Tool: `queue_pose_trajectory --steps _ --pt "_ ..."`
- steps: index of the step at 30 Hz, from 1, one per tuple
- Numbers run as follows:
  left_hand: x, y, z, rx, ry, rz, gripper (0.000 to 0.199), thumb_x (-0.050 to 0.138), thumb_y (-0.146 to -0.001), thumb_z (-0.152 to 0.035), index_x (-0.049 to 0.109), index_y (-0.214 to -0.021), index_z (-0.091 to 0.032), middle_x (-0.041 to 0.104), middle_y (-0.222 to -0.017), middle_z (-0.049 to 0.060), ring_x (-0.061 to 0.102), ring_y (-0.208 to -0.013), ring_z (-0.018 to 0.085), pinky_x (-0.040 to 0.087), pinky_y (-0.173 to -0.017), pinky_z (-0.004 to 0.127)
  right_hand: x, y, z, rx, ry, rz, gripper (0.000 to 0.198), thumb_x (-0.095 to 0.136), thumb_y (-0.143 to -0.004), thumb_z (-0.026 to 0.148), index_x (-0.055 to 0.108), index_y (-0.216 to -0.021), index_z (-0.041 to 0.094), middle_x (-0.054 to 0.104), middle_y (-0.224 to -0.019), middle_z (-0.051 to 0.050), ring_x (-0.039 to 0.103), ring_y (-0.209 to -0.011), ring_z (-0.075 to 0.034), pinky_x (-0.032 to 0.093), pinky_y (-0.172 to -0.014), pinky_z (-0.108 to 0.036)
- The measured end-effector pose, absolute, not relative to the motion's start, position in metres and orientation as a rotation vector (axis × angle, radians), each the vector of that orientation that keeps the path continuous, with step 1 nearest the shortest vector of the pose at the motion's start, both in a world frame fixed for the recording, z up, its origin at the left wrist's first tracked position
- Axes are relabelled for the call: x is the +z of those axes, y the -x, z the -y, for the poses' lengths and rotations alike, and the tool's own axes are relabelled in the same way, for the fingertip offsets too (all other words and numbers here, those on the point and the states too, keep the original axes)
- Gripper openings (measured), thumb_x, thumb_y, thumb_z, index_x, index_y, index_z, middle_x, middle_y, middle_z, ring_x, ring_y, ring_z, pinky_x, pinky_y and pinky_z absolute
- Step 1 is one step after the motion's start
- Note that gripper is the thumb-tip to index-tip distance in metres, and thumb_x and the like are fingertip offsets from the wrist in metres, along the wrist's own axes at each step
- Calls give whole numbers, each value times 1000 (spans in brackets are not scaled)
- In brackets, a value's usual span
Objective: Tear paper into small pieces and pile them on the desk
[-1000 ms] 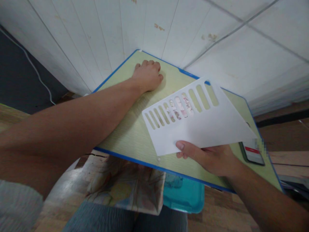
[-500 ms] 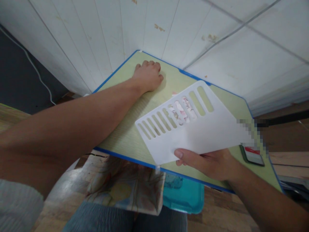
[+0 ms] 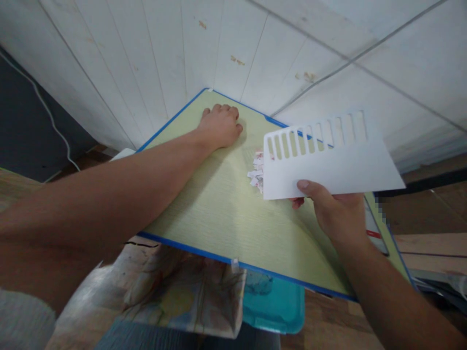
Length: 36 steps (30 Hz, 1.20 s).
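My right hand (image 3: 335,209) pinches the lower edge of a flat white slotted sheet (image 3: 321,170), thumb in front and fingers behind. A row of long slots runs along its top edge, and the sheet is held tilted above the table. Beside its left edge lies a small heap of torn paper scraps (image 3: 257,172), partly hidden by the sheet. My left hand (image 3: 221,125) rests palm down near the table's far corner, fingers apart and slightly bent, holding nothing.
The pale green table (image 3: 219,209) has a blue rim and stands against a white panelled wall (image 3: 164,53) with a cable (image 3: 328,75). A phone-like object (image 3: 375,233) lies near the right edge. Below the front edge are a turquoise container (image 3: 273,306) and a patterned cloth (image 3: 189,301).
The slotted sheet has moved right and turned in my right hand, uncovering part of the paper scraps. My left hand stays in place on the table. The view has tilted slightly.
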<state>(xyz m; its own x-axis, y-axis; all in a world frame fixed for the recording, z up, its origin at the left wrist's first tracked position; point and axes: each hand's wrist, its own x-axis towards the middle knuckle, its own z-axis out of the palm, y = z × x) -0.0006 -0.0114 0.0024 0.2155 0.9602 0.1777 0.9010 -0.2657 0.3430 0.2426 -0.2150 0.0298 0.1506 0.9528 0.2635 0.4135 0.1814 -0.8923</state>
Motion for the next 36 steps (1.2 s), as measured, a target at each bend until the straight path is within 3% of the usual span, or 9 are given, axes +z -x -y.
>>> queue_pose_trajectory --steps 4,10,14,17,21,25,29,33,36 --pt "3 0 12 513 -2323 -1781 55 47 -121 -35 62 -169 -12 58 -183 17 47 -168 36 34 -143 62 31 -240 226 806 1361 1564 32 98 -94 39 78 -72 27 77 -62 -3 70 -51 -25 60 -47 -37" --pt "-3 0 7 560 -2242 -1747 66 51 -119 -47 53 -179 -21 64 -179 8 35 -170 35 17 -147 67 33 -218 248 1068 1191 1811 33 94 -100 29 78 -70 27 79 -62 -1 75 -53 -21 65 -55 -31" --pt "-6 0 3 545 -2270 -1777 62 52 -121 -51 58 -174 -21 64 -178 9 40 -169 34 22 -146 63 34 -207 253 1193 1127 1819 26 91 -99 21 80 -76 27 81 -65 1 77 -56 -20 66 -59 -29" --pt "-6 0 2 549 -2274 -1788 62 53 -121 -50 59 -176 -22 68 -174 9 41 -168 36 23 -145 62 32 -209 253 1253 1091 1762 24 92 -101 25 84 -78 26 83 -67 0 77 -54 -20 64 -53 -29" --pt "-4 1 4 559 -2301 -1789 57 57 -120 -48 65 -170 -22 70 -172 12 47 -166 38 30 -143 62 31 -222 242 1000 1195 1602 35 96 -103 34 82 -72 26 78 -63 0 75 -53 -21 66 -56 -33" --pt "-4 2 5 534 -2372 -1807 50 53 -118 -38 72 -160 -16 68 -173 18 55 -162 39 42 -138 59 27 -238 220 785 1206 1342 23 85 -102 25 85 -79 24 84 -73 -3 78 -60 -24 66 -60 -37" --pt "-6 4 2 572 -2398 -1826 51 51 -116 -39 74 -158 -19 70 -169 18 59 -161 40 45 -137 60 23 -250 207 658 1300 1330 23 82 -94 24 82 -71 24 83 -71 -4 78 -62 -27 67 -62 -40" --pt "-7 4 1 576 -2408 -1819 54 50 -115 -38 74 -158 -16 70 -169 21 59 -161 42 46 -137 61 24 -256 205 560 1397 1440 26 86 -90 27 79 -66 28 82 -69 -1 79 -66 -26 70 -76 -41" --pt "-7 5 1 572 -2409 -1816 55 50 -114 -38 73 -159 -16 70 -171 21 58 -162 41 45 -138 61 27 -263 204 627 1356 1510 29 85 -89 27 75 -62 30 78 -63 1 74 -61 -25 66 -69 -40"
